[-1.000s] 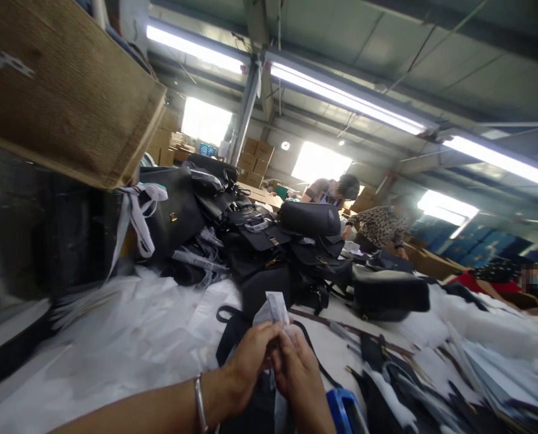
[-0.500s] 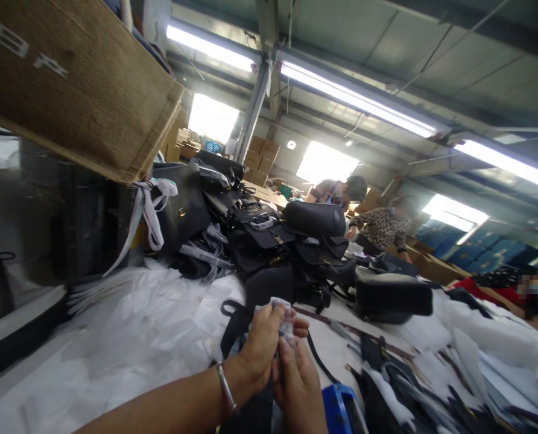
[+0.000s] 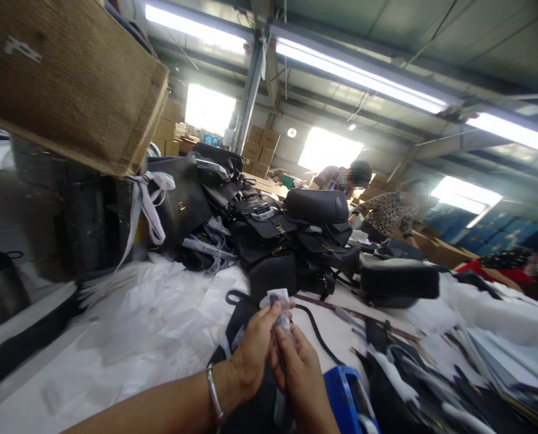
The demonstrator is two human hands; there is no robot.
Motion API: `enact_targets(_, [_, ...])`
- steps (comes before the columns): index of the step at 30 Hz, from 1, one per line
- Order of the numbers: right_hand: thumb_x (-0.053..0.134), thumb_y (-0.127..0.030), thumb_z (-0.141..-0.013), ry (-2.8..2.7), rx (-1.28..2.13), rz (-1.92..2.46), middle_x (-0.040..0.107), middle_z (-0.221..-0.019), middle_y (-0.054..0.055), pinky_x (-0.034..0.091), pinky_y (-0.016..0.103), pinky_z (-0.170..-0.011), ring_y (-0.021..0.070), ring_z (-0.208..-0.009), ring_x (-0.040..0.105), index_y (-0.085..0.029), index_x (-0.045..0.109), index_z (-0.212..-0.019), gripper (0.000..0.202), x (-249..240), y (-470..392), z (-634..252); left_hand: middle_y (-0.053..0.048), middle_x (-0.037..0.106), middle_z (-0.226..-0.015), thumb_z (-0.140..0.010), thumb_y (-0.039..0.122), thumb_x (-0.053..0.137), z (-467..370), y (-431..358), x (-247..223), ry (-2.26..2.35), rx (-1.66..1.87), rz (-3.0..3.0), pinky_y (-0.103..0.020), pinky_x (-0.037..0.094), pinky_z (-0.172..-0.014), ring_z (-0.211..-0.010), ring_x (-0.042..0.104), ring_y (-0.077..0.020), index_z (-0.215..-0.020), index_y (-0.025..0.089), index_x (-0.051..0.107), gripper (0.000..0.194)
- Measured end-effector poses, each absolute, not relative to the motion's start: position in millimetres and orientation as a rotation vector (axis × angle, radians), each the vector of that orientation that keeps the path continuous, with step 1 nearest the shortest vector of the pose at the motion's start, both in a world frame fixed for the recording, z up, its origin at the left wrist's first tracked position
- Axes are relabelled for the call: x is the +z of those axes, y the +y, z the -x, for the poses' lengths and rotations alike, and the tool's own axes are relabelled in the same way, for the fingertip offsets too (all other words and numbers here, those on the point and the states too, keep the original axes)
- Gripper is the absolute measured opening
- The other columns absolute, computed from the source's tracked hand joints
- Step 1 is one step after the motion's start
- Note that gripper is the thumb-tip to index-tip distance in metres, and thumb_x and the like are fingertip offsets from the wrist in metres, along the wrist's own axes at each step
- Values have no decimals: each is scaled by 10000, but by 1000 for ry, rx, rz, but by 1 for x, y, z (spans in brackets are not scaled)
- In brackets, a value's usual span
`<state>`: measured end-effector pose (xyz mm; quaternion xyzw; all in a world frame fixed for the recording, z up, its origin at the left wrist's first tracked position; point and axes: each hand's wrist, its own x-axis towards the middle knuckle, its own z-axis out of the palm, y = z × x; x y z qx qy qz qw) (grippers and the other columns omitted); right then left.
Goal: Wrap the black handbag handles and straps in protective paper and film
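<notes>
Both my hands meet at the lower middle of the head view, around a crumpled piece of translucent white wrapping [image 3: 278, 296]. My left hand [image 3: 254, 343], with a silver bangle at the wrist, pinches it from the left, thumb on top. Close against it, my right hand [image 3: 296, 360] grips the lower part of the wrapping, fingers curled. A dark strap seems to run down below the hands, partly hidden by them. Black bag material [image 3: 246, 310] lies beneath and behind my left hand. A blue tape dispenser [image 3: 341, 395] stands just right of my right wrist.
Black bags [image 3: 269, 241] are heaped ahead. White wrapping sheets [image 3: 137, 337] cover the left side. A brown fabric bag [image 3: 79, 84] hangs upper left. Straps and papers [image 3: 499, 361] lie right. Two people [image 3: 382, 214] lean over the far side; another person is at the right edge.
The wrapping's top now stands more spread above my fingers. My right hand's fingers have curled in closer. The view has shifted slightly, showing more of the blue dispenser.
</notes>
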<state>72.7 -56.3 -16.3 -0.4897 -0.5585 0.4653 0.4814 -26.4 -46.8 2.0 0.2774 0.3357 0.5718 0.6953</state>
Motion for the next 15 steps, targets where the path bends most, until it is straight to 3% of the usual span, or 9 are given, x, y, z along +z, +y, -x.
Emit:
enact_targets(3, [563, -611, -830, -1337, 1183, 1180, 544, -532, -34, 386, 206, -402, 113, -409, 470, -164, 621, -961, 470, -15, -53, -68, -92, 661, -988, -873, 583, 495, 23, -43, 8, 796, 1314, -662, -195, 327, -353, -467, 501, -86, -1063, 142, 668, 511])
enact_targets(7, [549, -615, -833, -1326, 1045, 1170, 655, -747, 32, 507, 244, -628, 177, -691, 625, -167, 607, -971, 472, -6, -50, -63, -97, 680, -884, -884, 507, 517, 15, -43, 12, 823, 1368, -652, -190, 407, -475, -578, 567, -119, -974, 122, 683, 429])
enact_targets(9, [545, -611, -836, -1348, 1007, 1200, 646, -732, 24, 490, 239, -602, 172, -674, 609, -169, 597, -954, 461, -5, -48, -63, -75, 672, -795, -889, 464, 509, 14, -43, 11, 855, 1349, -655, -193, 390, -452, -530, 553, -119, -987, 130, 671, 384])
enact_targets(12, [518, -591, -869, -1346, 1096, 1191, 542, -558, -48, 392, 228, -466, 127, -468, 478, -168, 571, -1006, 448, -11, -43, -68, -24, 615, -636, -887, 453, 479, 18, -41, 9, 910, 1242, -728, -202, 331, -370, -403, 496, -117, -1014, 144, 639, 370])
enact_targets(15, [574, -538, -874, -1256, 1185, 1156, 636, -685, -18, 457, 223, -585, 141, -612, 585, -168, 538, -1144, 460, -16, -41, -76, 34, 501, -480, -885, 467, 452, 25, -39, 8, 866, 1136, -838, -215, 354, -372, -323, 454, -123, -950, 154, 602, 354])
